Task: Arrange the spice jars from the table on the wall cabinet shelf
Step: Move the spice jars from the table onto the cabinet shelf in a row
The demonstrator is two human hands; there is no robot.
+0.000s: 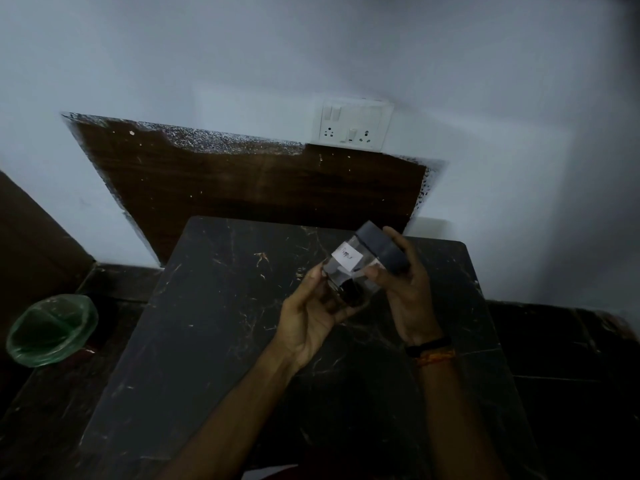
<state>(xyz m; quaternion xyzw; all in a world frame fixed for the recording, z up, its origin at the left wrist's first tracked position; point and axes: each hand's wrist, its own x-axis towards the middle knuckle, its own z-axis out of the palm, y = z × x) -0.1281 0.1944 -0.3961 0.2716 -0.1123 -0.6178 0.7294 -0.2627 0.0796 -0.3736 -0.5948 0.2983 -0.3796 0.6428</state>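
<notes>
A clear spice jar with a dark grey lid and a white handwritten label is held tilted above the black marble table. A little dark spice lies in its lower end. My left hand cups the jar's base from below with curled fingers. My right hand grips the lid end, thumb on the jar's side. No other jar is in view, and no wall cabinet shows.
A brown wooden panel leans against the white wall behind the table. A white switch and socket plate sits above it. A green-lined bin stands on the dark floor at the left.
</notes>
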